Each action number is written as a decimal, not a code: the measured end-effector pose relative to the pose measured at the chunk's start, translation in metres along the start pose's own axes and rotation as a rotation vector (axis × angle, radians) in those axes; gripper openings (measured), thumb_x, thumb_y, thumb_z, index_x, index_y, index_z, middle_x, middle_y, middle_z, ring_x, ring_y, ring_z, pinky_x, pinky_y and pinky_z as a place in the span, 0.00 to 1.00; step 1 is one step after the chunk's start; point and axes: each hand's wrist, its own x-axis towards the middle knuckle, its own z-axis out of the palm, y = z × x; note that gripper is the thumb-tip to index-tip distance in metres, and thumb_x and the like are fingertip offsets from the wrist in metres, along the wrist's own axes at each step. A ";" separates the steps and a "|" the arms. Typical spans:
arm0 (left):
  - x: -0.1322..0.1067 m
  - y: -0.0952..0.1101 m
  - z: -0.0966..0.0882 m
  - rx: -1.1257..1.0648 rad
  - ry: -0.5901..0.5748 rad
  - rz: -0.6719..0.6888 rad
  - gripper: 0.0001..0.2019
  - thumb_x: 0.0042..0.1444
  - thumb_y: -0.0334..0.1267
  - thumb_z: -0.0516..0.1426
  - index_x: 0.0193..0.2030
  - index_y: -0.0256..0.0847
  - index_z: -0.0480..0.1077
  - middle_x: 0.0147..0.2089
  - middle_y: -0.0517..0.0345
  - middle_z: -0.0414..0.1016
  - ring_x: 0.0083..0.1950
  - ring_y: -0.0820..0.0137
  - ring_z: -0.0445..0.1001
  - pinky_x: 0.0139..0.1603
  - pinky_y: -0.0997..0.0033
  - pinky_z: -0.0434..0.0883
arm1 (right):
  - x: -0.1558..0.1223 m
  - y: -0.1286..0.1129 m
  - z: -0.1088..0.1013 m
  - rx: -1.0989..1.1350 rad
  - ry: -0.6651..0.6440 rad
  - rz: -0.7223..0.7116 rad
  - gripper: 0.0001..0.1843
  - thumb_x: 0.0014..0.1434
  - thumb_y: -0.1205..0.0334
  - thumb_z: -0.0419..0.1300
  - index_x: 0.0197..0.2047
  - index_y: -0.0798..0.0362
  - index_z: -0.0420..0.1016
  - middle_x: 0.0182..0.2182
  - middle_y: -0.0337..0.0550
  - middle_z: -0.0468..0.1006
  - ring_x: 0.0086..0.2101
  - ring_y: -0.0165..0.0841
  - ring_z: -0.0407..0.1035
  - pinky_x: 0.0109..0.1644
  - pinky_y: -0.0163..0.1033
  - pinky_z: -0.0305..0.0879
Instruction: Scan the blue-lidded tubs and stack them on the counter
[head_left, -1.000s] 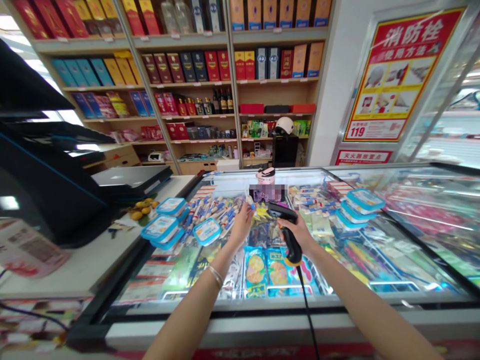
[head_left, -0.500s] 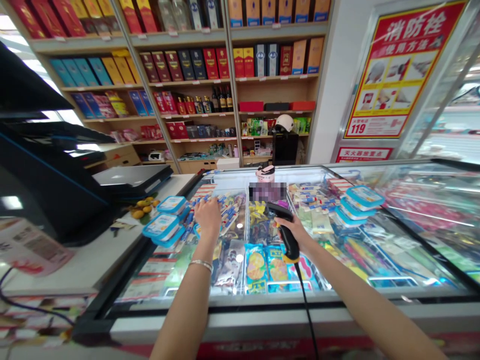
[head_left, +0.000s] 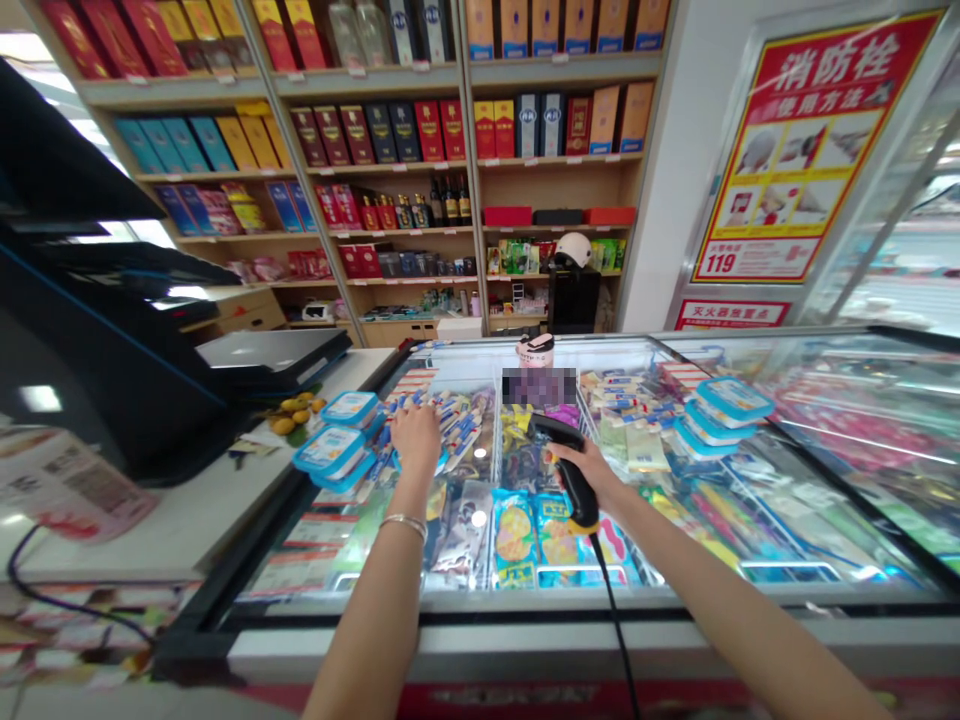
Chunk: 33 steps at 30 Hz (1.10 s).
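Note:
My right hand (head_left: pixel 583 468) is wrapped round the handle of a black and yellow barcode scanner (head_left: pixel 576 490), its head tilted up to the left and its cable running down. My left hand (head_left: pixel 417 436) is over the freezer's glass top with its fingers curled downward. Blue edges of what looks like a lidded tub (head_left: pixel 442 461) show beside that wrist; the hand covers most of it. Just left of it are stacked blue-lidded tubs (head_left: pixel 330 452). Another stack of blue-lidded tubs (head_left: pixel 720 418) stands right of the scanner.
Under the glass of the chest freezer (head_left: pixel 360 645) lie many packaged ices. A pink-lidded cup (head_left: pixel 535 350) stands at its far edge. On the left counter (head_left: pixel 217 520) are yellow fruit (head_left: pixel 291 412), a flat scale (head_left: pixel 274 355) and a dark screen unit (head_left: pixel 82 340). Shelves of boxes line the back.
The view has shifted slightly, so everything sits a little further right. Both hands keep nearly the same places, and the scanner stays in my right hand.

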 end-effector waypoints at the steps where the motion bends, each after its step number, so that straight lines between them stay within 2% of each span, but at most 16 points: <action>1: 0.000 0.000 0.001 -0.004 -0.008 -0.004 0.17 0.61 0.38 0.48 0.44 0.36 0.77 0.48 0.39 0.76 0.52 0.49 0.69 0.50 0.54 0.66 | 0.000 0.000 0.000 -0.001 0.001 0.000 0.22 0.44 0.54 0.72 0.37 0.52 0.67 0.24 0.39 0.78 0.15 0.30 0.67 0.15 0.34 0.64; 9: 0.000 -0.002 0.001 0.002 0.008 -0.010 0.19 0.62 0.36 0.45 0.42 0.34 0.77 0.44 0.38 0.77 0.51 0.50 0.71 0.49 0.56 0.66 | -0.004 -0.006 0.006 -0.018 0.037 0.014 0.23 0.41 0.54 0.73 0.35 0.52 0.67 0.23 0.40 0.78 0.14 0.30 0.67 0.15 0.34 0.63; 12: -0.004 0.006 -0.006 -0.045 0.058 -0.003 0.21 0.63 0.34 0.42 0.44 0.32 0.76 0.46 0.36 0.76 0.53 0.49 0.70 0.51 0.54 0.64 | -0.014 -0.027 0.006 0.005 0.048 -0.083 0.25 0.39 0.53 0.73 0.36 0.51 0.66 0.22 0.38 0.77 0.14 0.30 0.66 0.15 0.34 0.63; 14: -0.010 0.022 -0.015 -0.151 0.104 0.046 0.21 0.64 0.33 0.41 0.48 0.33 0.74 0.48 0.37 0.75 0.53 0.50 0.69 0.53 0.54 0.64 | -0.031 -0.051 -0.003 0.021 0.071 -0.196 0.25 0.40 0.53 0.73 0.37 0.51 0.67 0.23 0.36 0.76 0.15 0.30 0.67 0.15 0.34 0.64; 16: -0.020 0.051 -0.025 -0.337 0.125 0.166 0.20 0.64 0.34 0.41 0.52 0.37 0.72 0.49 0.40 0.75 0.53 0.53 0.70 0.55 0.56 0.63 | -0.055 -0.079 -0.022 0.017 0.131 -0.310 0.23 0.42 0.53 0.73 0.37 0.51 0.68 0.24 0.36 0.76 0.15 0.29 0.67 0.15 0.33 0.64; 18: -0.031 0.093 -0.036 -0.582 0.105 0.350 0.17 0.64 0.36 0.45 0.53 0.40 0.71 0.50 0.44 0.75 0.53 0.56 0.70 0.57 0.59 0.63 | -0.082 -0.106 -0.051 -0.016 0.198 -0.419 0.22 0.43 0.54 0.73 0.38 0.51 0.70 0.25 0.38 0.77 0.16 0.29 0.67 0.15 0.33 0.63; 21: -0.051 0.168 -0.046 -0.934 0.064 0.570 0.12 0.61 0.40 0.53 0.49 0.43 0.72 0.50 0.47 0.76 0.53 0.57 0.71 0.58 0.60 0.63 | -0.116 -0.134 -0.102 -0.054 0.334 -0.525 0.20 0.43 0.56 0.73 0.37 0.52 0.73 0.25 0.40 0.77 0.16 0.28 0.67 0.14 0.33 0.63; 23: -0.063 0.220 -0.045 -1.113 -0.021 0.623 0.11 0.59 0.42 0.56 0.47 0.43 0.71 0.47 0.49 0.76 0.51 0.58 0.72 0.58 0.59 0.64 | -0.127 -0.143 -0.135 -0.061 0.431 -0.566 0.18 0.42 0.57 0.74 0.35 0.53 0.75 0.25 0.40 0.77 0.16 0.28 0.67 0.15 0.33 0.64; 26: -0.078 0.288 -0.030 -1.265 -0.152 0.670 0.18 0.54 0.46 0.61 0.50 0.43 0.69 0.51 0.48 0.75 0.54 0.57 0.72 0.59 0.57 0.65 | -0.128 -0.141 -0.179 -0.020 0.551 -0.592 0.18 0.40 0.57 0.74 0.33 0.54 0.75 0.24 0.40 0.76 0.16 0.27 0.66 0.15 0.32 0.64; 28: -0.085 0.323 -0.015 -1.332 -0.205 0.672 0.25 0.53 0.48 0.62 0.55 0.41 0.66 0.56 0.44 0.71 0.58 0.56 0.70 0.61 0.55 0.63 | -0.124 -0.132 -0.204 0.029 0.582 -0.581 0.19 0.39 0.56 0.74 0.33 0.54 0.75 0.24 0.39 0.75 0.15 0.27 0.66 0.14 0.32 0.63; 30: -0.091 0.348 -0.003 -1.393 -0.249 0.631 0.29 0.55 0.52 0.60 0.59 0.39 0.62 0.61 0.40 0.67 0.62 0.55 0.66 0.64 0.54 0.61 | -0.119 -0.121 -0.227 0.095 0.595 -0.544 0.20 0.39 0.56 0.73 0.33 0.54 0.74 0.24 0.38 0.75 0.16 0.26 0.65 0.15 0.31 0.63; 33: -0.097 0.368 0.005 -1.418 -0.285 0.566 0.37 0.53 0.56 0.60 0.64 0.36 0.56 0.66 0.35 0.60 0.68 0.52 0.59 0.67 0.51 0.55 | -0.113 -0.108 -0.256 0.231 0.622 -0.475 0.19 0.39 0.57 0.73 0.33 0.54 0.73 0.25 0.35 0.74 0.17 0.24 0.65 0.15 0.28 0.63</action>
